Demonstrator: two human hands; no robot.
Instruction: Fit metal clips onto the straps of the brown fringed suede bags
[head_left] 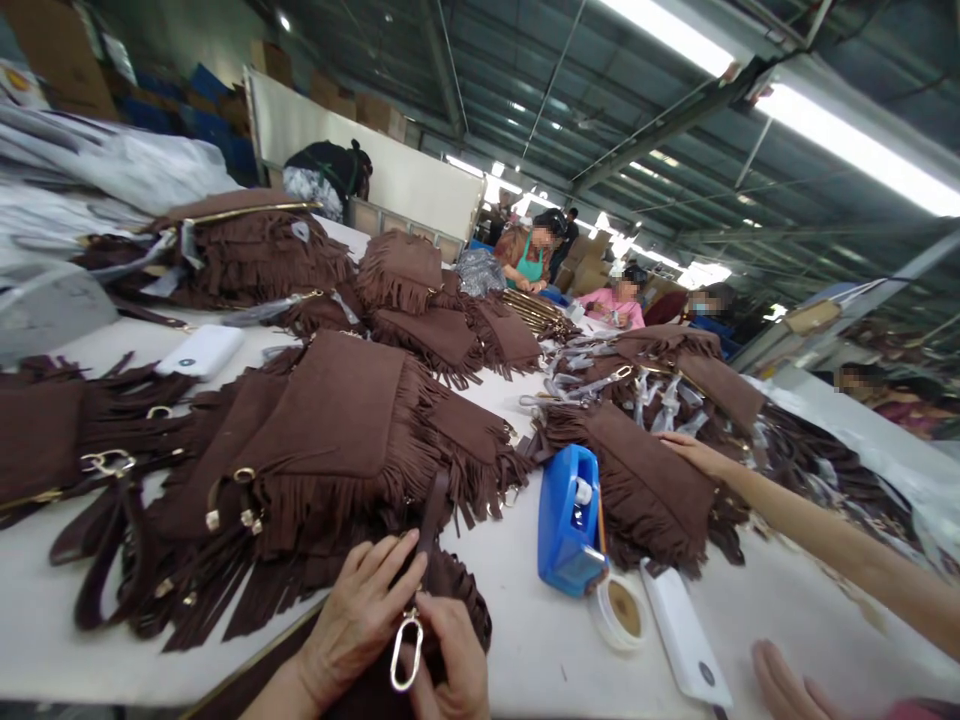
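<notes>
Low in the middle of the head view, my left hand (356,610) has its fingers closed on a dark brown leather strap (433,510). My right hand (457,660) pinches the same strap just below, beside the gold oval clasp (395,662) that hangs from its end. Under my hands lies a brown piece with a gold zipper edge, largely hidden by them. Just beyond, a pile of brown fringed suede bags (330,400) with gold rings and clips covers the table.
A blue tape dispenser (555,535), a round roll (634,615) and a white device (686,640) stand to the right. A co-worker's hand (694,455) rests on a fringed bag (652,490); another hand (787,685) shows lower right. Another white device (201,350) lies left.
</notes>
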